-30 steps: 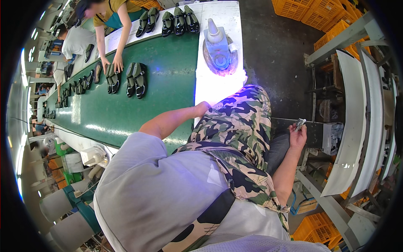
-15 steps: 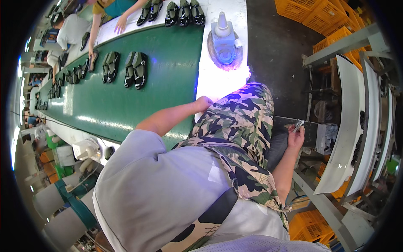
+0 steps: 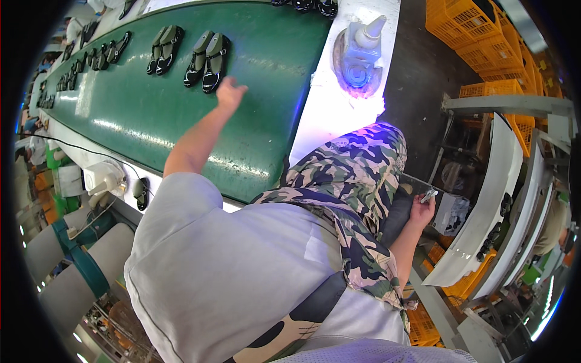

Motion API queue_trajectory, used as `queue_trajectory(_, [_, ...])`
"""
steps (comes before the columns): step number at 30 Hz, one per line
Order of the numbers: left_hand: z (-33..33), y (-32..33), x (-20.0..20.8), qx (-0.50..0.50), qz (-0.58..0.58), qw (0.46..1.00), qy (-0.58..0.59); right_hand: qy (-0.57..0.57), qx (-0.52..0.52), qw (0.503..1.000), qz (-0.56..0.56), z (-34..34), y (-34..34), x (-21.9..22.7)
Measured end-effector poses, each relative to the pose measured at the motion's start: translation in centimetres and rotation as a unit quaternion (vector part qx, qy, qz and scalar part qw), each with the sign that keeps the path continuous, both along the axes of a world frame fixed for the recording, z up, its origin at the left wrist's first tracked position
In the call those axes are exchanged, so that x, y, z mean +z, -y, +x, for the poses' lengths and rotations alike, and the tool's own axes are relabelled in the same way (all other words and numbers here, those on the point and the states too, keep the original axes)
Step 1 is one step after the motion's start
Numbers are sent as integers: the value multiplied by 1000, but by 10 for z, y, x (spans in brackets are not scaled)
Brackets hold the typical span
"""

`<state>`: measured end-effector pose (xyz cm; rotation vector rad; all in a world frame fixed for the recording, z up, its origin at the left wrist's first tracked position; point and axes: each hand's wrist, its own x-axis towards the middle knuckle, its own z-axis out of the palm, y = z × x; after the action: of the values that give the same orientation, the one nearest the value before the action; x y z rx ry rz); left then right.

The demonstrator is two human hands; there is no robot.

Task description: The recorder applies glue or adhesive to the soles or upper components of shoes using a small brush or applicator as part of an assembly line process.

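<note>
My left hand [image 3: 232,95] is stretched out over the green conveyor belt [image 3: 254,121], its thumb apart from the fingers and nothing seen in it. Just beyond its fingertips stands a pair of glossy black strap shoes [image 3: 207,62] with greyish-green filling inside. Whether the fingers touch the nearer shoe, I cannot tell. Down beside my right thigh, my right hand [image 3: 421,212] is closed around a small silvery object [image 3: 428,195], too small to name. Another black pair [image 3: 164,51] stands farther left on the belt.
On the white ledge [image 3: 308,115] along the belt sits a box-shaped device [image 3: 361,57] with a cone-shaped top, bathed in violet light. Yellow crates [image 3: 466,30] are stacked at the far right. A metal rack [image 3: 508,106] with white curved panels stands to my right.
My left hand has left my knee and reached out left over the belt toward the shoes. My right hand keeps its silvery object by my thigh. The view has shifted.
</note>
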<state>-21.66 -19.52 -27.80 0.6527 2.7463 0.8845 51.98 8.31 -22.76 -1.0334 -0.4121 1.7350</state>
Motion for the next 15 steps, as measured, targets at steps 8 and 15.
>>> queue_trajectory(8, [-138, -28, 38, 64, -93, 994, -11, 145, -56, 980, -127, -17, -13, 23])
queue_trajectory(15, [-149, -58, 26, 77, -241, 965, 74, 197, 81, 977, 3, -129, -61, 62])
